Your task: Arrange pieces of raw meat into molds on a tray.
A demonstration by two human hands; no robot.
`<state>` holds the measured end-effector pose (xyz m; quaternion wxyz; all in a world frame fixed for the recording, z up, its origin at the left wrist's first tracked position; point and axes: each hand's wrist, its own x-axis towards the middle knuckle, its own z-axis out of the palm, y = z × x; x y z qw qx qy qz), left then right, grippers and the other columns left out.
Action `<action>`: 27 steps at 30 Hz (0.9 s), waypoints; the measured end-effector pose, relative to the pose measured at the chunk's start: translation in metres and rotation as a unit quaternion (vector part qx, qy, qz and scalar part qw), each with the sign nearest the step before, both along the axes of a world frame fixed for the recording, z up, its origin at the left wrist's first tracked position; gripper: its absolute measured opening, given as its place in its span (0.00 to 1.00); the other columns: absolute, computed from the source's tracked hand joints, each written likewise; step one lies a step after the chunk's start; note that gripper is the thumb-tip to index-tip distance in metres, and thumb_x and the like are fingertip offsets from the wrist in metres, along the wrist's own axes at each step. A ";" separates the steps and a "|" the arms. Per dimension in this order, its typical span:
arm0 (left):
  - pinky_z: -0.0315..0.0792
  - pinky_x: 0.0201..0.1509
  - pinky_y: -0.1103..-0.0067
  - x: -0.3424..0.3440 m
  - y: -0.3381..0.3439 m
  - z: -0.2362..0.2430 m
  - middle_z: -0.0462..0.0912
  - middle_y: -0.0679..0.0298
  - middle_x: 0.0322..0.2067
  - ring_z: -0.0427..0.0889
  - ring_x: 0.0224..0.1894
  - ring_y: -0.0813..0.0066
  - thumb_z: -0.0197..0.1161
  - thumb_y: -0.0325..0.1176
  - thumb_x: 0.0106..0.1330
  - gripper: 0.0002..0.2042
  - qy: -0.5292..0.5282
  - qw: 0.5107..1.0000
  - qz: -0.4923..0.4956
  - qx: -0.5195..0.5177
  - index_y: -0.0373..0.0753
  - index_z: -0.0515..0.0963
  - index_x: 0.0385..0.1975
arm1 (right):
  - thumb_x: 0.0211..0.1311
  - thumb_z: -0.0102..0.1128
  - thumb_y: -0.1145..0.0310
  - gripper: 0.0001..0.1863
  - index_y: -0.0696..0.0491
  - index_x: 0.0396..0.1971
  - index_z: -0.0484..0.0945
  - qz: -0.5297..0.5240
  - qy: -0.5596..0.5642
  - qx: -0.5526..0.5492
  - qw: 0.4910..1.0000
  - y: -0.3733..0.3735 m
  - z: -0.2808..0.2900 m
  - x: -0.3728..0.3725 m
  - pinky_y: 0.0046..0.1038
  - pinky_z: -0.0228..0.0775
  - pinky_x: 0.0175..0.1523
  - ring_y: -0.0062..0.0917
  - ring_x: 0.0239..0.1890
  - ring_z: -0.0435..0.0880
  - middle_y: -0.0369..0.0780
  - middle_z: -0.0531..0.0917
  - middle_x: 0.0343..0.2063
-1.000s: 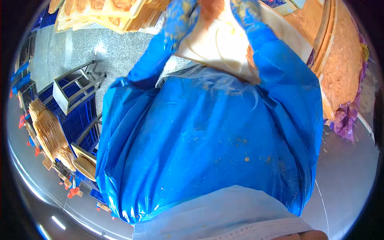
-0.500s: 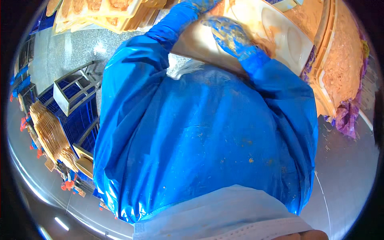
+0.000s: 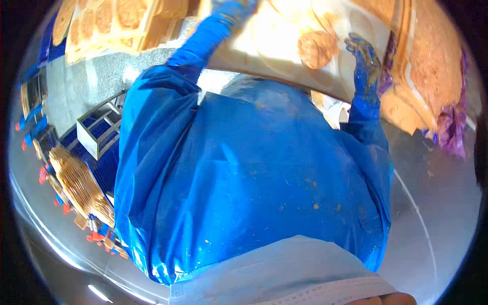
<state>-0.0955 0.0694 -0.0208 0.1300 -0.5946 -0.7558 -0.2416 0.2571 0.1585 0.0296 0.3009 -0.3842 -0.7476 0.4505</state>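
A white board [image 3: 284, 61] with faint round outlines lies across the top in front of me, and a lump of pinkish-orange paste [image 3: 317, 49] sits on it. My right hand [image 3: 367, 63], in a blue glove smeared with paste, hovers at the board's right end. Its fingers are apart with nothing in them. My left hand [image 3: 235, 9], gloved in blue too, is over the board's left part; blur and the top edge hide its fingers. To the right of my right hand lies a large mass of the same paste [image 3: 434, 66] with an orange-tan edge strip [image 3: 405, 61] beside it.
Stacked cream trays [image 3: 145, 38] with round portions of paste stand at upper left on a shiny metal surface [image 3: 109, 73]. Purple plastic sheeting [image 3: 451, 129] hangs by the paste. Lower left are a metal frame [image 3: 99, 129], a stack of tan trays [image 3: 81, 178] and distant people [image 3: 96, 235].
My right hand has moved right, away from the middle of the board, uncovering the paste lump there. My left hand has shifted left and is blurred.
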 end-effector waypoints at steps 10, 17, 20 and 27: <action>0.70 0.62 0.58 0.106 -0.005 0.020 0.76 0.47 0.56 0.74 0.57 0.43 0.67 0.39 0.63 0.23 -0.136 0.946 -0.294 -0.025 0.36 0.75 0.56 | 0.54 0.71 0.63 0.17 0.53 0.43 0.84 0.077 -0.171 0.274 0.943 -0.009 -0.025 -0.028 0.39 0.72 0.59 0.41 0.50 0.82 0.45 0.85 0.43; 0.75 0.41 0.58 0.098 -0.024 0.016 0.80 0.49 0.40 0.79 0.39 0.48 0.65 0.29 0.60 0.14 -0.050 0.960 -0.275 0.015 0.38 0.78 0.45 | 0.67 0.63 0.62 0.14 0.52 0.47 0.83 0.138 -0.288 0.375 0.870 0.034 -0.041 0.018 0.39 0.73 0.58 0.41 0.50 0.81 0.43 0.82 0.48; 0.75 0.44 0.58 0.102 -0.021 0.027 0.80 0.49 0.42 0.79 0.42 0.50 0.65 0.30 0.61 0.14 -0.071 0.954 -0.292 0.007 0.39 0.78 0.46 | 0.51 0.70 0.66 0.11 0.53 0.33 0.81 0.090 -0.107 0.295 0.945 -0.003 -0.022 -0.028 0.42 0.72 0.46 0.42 0.40 0.80 0.45 0.80 0.33; 0.72 0.52 0.58 0.138 0.009 0.045 0.79 0.47 0.48 0.77 0.49 0.51 0.67 0.39 0.60 0.19 -0.019 0.942 -0.299 -0.153 0.38 0.78 0.48 | 0.54 0.69 0.67 0.08 0.53 0.31 0.84 0.105 -0.193 0.423 0.879 -0.007 -0.027 -0.027 0.41 0.77 0.46 0.41 0.39 0.83 0.44 0.83 0.32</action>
